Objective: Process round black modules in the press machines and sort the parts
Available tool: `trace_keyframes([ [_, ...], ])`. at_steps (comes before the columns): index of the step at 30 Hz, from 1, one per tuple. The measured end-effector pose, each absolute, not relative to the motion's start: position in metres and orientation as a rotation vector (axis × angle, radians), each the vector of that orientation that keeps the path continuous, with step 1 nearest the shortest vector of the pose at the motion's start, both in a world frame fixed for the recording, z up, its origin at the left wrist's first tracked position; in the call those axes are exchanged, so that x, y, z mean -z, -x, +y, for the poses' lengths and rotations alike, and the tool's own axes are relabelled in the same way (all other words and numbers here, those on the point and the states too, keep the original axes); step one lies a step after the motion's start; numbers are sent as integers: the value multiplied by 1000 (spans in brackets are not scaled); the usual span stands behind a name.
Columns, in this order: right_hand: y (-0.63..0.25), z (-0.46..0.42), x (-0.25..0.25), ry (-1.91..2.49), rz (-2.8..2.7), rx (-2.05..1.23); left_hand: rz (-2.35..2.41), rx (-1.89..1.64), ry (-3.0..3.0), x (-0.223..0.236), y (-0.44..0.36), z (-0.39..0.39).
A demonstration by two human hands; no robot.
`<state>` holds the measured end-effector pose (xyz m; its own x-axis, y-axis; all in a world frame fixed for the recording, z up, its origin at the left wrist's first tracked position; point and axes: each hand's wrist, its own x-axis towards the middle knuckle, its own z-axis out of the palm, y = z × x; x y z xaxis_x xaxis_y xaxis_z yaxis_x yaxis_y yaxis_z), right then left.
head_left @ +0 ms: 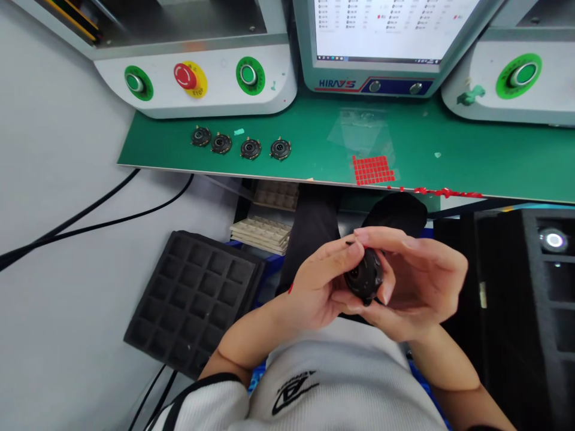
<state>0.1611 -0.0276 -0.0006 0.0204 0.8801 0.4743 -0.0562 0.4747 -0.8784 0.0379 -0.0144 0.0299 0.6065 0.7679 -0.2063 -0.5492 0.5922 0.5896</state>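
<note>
The left hand [314, 287] and right hand [422, 281] are holding the stiff, light-looking round black component [365, 275] by its rim in a narrow grip.

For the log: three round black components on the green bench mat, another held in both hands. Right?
Four, not three, in the head view: round black components on the green bench mat, a fifth component held in the left hand and right hand.
</note>
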Motion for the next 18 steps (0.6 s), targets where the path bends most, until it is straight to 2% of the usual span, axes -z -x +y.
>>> trace_keyframes([
  [8,-163,-10,6,529,-1436,-716,380,-822,-385,-30,-37,-14],
  [18,-166,-15,-2,614,-1372,-829,350,-754,-375,-35,-38,-7],
])
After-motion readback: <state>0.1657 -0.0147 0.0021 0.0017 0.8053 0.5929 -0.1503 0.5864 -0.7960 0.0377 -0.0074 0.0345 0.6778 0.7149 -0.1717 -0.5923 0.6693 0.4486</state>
